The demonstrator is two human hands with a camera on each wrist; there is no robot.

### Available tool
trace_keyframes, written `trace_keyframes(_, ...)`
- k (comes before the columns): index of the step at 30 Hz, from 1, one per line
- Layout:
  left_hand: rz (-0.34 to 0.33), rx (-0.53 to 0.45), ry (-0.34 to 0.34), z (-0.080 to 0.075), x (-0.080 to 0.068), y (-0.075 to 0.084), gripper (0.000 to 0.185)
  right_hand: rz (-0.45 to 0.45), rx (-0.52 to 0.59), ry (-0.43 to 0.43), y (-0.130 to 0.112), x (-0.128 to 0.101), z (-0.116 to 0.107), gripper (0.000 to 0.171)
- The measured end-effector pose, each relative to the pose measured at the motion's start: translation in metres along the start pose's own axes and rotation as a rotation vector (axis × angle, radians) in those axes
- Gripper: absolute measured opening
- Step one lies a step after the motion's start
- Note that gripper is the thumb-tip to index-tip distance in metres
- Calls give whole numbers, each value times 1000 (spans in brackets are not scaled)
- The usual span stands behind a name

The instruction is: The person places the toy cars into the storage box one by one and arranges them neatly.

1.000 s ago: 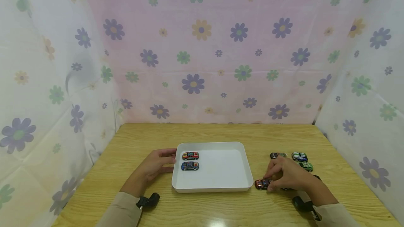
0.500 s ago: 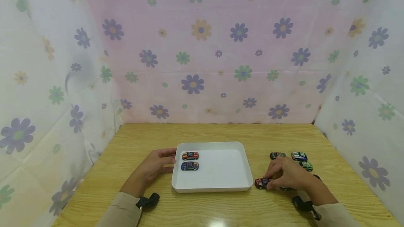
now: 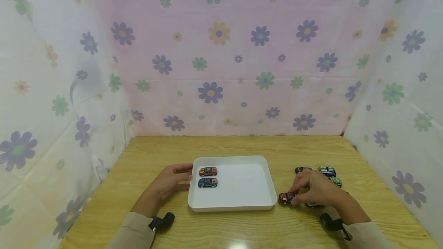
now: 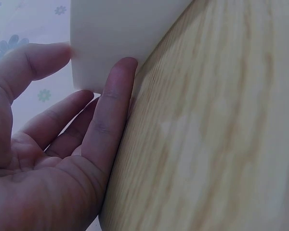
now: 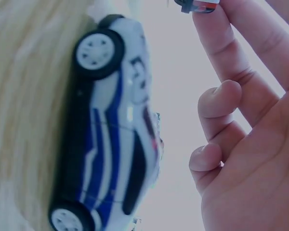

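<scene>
A white tray (image 3: 232, 206) sits mid-table with a red-orange toy car (image 3: 208, 171) and a blue toy car (image 3: 207, 182) in its left end. My left hand (image 3: 185, 176) rests on the table, its straight fingers (image 4: 113, 96) touching the tray's left wall (image 4: 115, 38). Just right of the tray, my right hand (image 3: 293, 198) pinches a small red toy car (image 3: 285, 197), whose end shows at the fingertips (image 5: 216, 29) in the right wrist view. A white-and-blue car (image 5: 111, 139) stands on the table under that hand.
More toy cars stand right of the tray: a dark one (image 3: 301, 170), a white-blue one (image 3: 327, 171) and a green one (image 3: 336, 181). Flowered cloth walls enclose the wooden table (image 3: 242, 145) on three sides.
My right hand's fingers have closed on the red car, and hand and car have shifted slightly up and away from the table's front edge. The left hand has stayed still.
</scene>
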State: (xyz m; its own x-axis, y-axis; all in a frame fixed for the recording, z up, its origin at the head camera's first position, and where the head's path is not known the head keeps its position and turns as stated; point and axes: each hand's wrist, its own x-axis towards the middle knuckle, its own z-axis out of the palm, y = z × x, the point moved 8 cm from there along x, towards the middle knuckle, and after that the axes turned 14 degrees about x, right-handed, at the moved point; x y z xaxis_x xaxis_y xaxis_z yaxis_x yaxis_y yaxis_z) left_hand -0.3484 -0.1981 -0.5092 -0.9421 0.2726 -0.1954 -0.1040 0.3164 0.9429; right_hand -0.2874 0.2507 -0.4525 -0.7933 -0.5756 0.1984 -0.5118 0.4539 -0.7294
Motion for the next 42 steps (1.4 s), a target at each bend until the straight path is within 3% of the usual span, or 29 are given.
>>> trace_keyframes(23,10,-10,-8,1,-1,2,60,27,-34,12,-18,13,-17,20)
trace_keyframes(42,-7,-11,10,1,0,0,58,-70,-57,-7,-49,46,-6,19)
